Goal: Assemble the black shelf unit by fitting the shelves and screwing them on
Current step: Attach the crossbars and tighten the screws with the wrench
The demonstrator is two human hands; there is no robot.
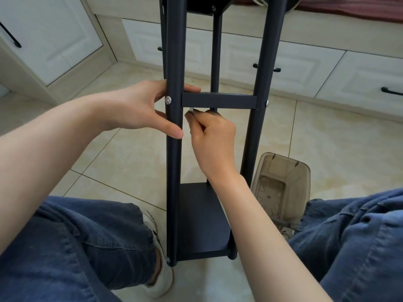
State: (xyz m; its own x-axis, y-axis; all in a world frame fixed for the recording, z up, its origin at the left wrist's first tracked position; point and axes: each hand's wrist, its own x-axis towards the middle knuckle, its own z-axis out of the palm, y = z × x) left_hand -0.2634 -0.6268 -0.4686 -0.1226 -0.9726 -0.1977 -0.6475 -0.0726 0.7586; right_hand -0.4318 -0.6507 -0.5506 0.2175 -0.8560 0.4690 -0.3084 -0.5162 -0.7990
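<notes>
Counting, I get three posts (pixel 173 171), three shelves (pixel 219 100), topmost cropped; left grip (pixel 139 105) clasps one post, right grip (pixel 209 131) pinches an unidentifiable silvery bit (pixel 191 109).

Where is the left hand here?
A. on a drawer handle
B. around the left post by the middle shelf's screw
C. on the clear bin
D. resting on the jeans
B: the left hand wraps the left post at the screw beside the middle shelf; the right hand pinches a small silver part below it.
</notes>
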